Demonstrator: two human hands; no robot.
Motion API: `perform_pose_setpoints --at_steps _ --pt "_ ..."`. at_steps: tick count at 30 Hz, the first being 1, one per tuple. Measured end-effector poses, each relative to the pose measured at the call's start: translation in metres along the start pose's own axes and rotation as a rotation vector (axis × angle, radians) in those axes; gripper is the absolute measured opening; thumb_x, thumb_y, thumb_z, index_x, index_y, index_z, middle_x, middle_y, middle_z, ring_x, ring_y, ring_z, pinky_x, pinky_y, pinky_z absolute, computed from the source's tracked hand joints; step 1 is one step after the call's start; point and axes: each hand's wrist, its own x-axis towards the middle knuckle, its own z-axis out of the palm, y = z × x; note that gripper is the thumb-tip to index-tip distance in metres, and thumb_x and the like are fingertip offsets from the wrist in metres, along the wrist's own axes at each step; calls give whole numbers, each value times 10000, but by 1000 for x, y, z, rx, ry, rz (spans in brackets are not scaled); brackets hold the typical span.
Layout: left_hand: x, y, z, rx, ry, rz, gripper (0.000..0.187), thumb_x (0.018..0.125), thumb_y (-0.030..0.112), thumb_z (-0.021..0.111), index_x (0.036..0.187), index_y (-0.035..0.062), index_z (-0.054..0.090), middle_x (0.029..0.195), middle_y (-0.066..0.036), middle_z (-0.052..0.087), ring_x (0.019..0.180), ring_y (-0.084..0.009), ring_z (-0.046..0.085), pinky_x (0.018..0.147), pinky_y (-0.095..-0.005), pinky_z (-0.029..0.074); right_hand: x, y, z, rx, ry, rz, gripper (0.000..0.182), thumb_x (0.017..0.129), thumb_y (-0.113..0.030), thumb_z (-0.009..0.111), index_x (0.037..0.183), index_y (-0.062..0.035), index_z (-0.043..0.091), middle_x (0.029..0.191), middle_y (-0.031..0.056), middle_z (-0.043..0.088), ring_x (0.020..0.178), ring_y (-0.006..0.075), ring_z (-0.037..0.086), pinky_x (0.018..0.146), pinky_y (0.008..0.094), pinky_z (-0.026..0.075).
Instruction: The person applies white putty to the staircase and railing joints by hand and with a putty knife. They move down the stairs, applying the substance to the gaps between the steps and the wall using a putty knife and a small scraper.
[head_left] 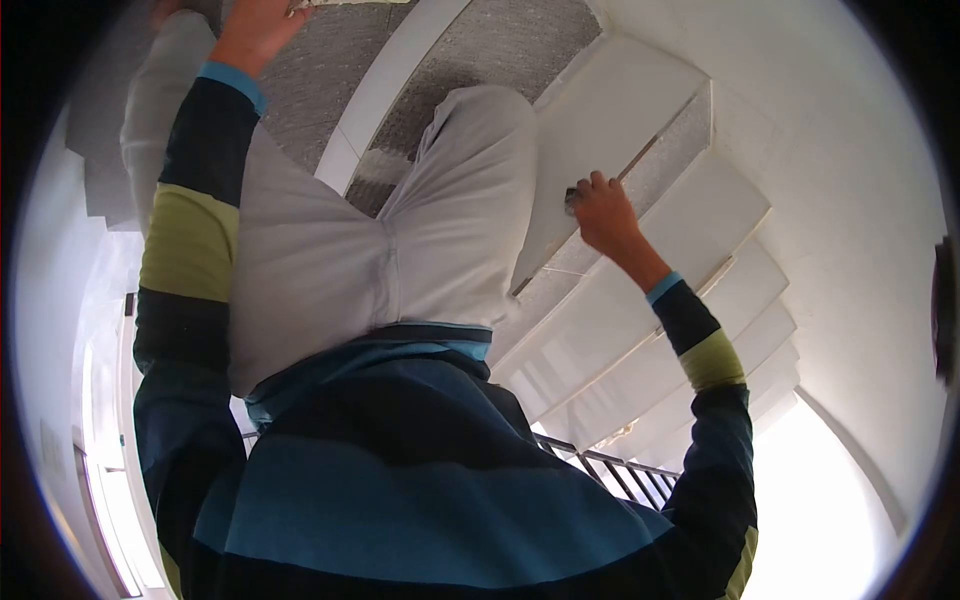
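My right hand is closed and rests at the edge of a white stair tread. From its fingers pokes the end of a small dark object, mostly covered by the hand, so its kind does not show. At the top edge of the view is my left hand, its fingers curled at a pale, flat-looking piece that is largely cut off by the frame. Below my right hand runs a grey speckled riser.
More white steps descend to the right beside a white wall. Dark railing bars stand behind my right side. A white strip crosses rough grey surfaces near my knees. Another person's hand or foot may show at the top left.
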Motion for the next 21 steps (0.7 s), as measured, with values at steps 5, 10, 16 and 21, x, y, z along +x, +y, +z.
perform_pose_setpoints --at_steps 5,10,16,21 --pt "-18 -2 15 967 110 504 553 713 -147 547 1213 33 391 1168 -113 447 1095 -215 451 971 -294 311 -15 -56 8 54 -88 -66 62 680 -108 573 676 -99 635 784 51 564 856 223 489 641 345 385" --pt "-15 7 24 1179 176 525 572 706 -128 566 1221 38 381 1193 -131 430 1115 -230 443 976 -304 302 -31 -52 -1 246 -296 -163 69 663 -83 564 668 -96 631 789 68 576 886 240 491 660 345 398" --pt "-14 -2 20 1114 131 492 544 723 -125 568 1212 40 396 1154 -126 452 1058 -224 478 927 -313 358 -34 26 0 281 243 -120 147 662 -57 585 790 -59 657 960 49 581 931 230 482 745 345 424" --pt "-16 7 22 1243 182 506 464 753 -102 534 1183 34 427 1127 -123 474 1039 -214 491 916 -308 368 -46 40 -18 119 -44 -256 220 696 -77 585 904 -50 652 1007 23 557 987 223 473 814 341 427"
